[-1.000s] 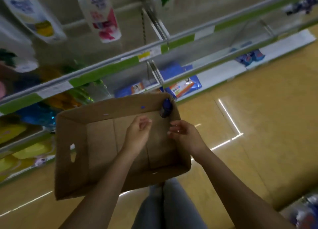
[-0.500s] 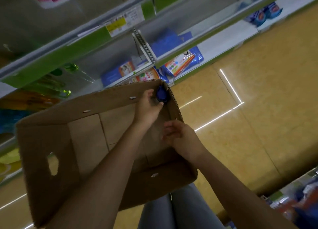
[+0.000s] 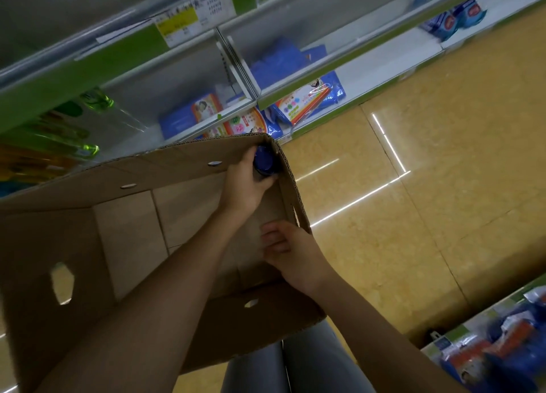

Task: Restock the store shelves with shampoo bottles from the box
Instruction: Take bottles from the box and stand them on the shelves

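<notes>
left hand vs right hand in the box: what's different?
The left hand reaches to the far corner of the box; the right hand sits by the near right wall. The left hand grips the blue bottle; the right hand holds nothing visible. Both are inside the box.

Dim, greenish light; floor [image 3: 413, 186] glare streaks, edges blurred, perhaps by motion.

I see one dark blue shampoo bottle [image 3: 263, 163] upright in the far right corner of the open brown cardboard box [image 3: 124, 233], otherwise bare inside.
</notes>
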### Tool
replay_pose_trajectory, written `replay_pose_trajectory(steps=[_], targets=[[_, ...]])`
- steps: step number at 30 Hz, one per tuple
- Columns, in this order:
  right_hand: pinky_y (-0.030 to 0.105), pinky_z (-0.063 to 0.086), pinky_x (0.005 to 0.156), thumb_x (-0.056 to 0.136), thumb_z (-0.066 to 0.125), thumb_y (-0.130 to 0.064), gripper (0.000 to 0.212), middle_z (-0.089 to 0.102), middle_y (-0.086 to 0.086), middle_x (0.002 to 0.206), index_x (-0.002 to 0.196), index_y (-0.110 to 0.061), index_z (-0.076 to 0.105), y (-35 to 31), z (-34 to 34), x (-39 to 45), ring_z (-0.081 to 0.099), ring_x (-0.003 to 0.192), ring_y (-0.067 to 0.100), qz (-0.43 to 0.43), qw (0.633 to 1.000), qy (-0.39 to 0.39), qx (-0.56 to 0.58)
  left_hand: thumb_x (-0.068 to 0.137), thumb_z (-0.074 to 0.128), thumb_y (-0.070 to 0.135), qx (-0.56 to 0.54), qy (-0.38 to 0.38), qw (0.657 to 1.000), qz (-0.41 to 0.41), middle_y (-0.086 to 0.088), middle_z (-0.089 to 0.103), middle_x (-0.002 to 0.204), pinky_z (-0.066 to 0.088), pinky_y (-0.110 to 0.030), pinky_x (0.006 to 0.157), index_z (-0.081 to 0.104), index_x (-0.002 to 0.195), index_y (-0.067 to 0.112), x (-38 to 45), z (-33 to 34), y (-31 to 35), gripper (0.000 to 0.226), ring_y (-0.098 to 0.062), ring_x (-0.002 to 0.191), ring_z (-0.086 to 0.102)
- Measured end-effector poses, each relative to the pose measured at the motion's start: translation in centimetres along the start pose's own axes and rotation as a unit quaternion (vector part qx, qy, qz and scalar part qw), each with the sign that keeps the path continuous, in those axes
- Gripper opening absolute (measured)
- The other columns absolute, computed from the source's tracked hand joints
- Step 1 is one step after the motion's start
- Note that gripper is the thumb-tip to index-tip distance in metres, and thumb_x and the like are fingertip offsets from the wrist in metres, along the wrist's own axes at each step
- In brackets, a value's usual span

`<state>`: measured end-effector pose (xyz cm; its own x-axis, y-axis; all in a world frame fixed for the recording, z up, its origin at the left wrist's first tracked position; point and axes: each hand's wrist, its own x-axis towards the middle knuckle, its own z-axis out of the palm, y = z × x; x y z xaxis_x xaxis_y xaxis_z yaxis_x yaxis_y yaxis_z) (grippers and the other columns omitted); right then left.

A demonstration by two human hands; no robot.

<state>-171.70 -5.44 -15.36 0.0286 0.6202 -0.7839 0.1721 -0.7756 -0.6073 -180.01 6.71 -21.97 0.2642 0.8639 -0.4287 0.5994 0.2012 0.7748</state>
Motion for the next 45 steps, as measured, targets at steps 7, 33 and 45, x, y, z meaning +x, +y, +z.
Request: replay_pose_trajectory(steps=[7, 33, 45], targets=[[0.043, 0.051, 0.096, 0.083, 0.061, 0.007, 0.033, 0.061, 0.011, 0.101, 0.107, -0.015, 0.057, -1.7, -0.7, -0.8, 0.061, 0.106, 0.032, 0.004, 1.0, -0.006, 0.025, 0.077, 0.077, 0.023, -0.039, -0.008, 0.998, 0.043, 0.009, 0.066, 0.103, 0.047, -0.024, 0.092, 0.059, 0.111, 0.022, -2.9, -5.6, 1.9, 0.039, -0.004, 0.1, 0.06], [0.043, 0.048, 0.102, 0.085, 0.064, -0.006, 0.048, 0.063, 0.015, 0.128, 0.131, -0.005, 0.054, -20.8, 1.3, -18.3, 0.058, 0.121, 0.032, -0.214, 0.911, -0.314, 0.159, 0.064, 0.078, 0.041, -0.359, -0.01, 0.915, 0.184, -0.002, 0.072, 0.096, 0.055, -0.033, 0.081, 0.071, 0.098, 0.016, -22.7, -31.2, 19.5, 0.043, -0.014, 0.091, 0.066], [0.039, 0.055, 0.091, 0.084, 0.067, -0.018, 0.046, 0.066, 0.018, 0.117, 0.124, 0.002, 0.057, -26.0, 5.0, -24.0, 0.063, 0.109, 0.032, -0.292, 0.839, -0.44, 0.134, 0.071, 0.065, 0.051, -0.486, -0.051, 0.84, 0.236, -0.012, 0.065, 0.12, 0.046, -0.042, 0.101, 0.052, 0.125, 0.008, -27.6, -35.3, 22.8, 0.071, -0.025, 0.112, 0.061]])
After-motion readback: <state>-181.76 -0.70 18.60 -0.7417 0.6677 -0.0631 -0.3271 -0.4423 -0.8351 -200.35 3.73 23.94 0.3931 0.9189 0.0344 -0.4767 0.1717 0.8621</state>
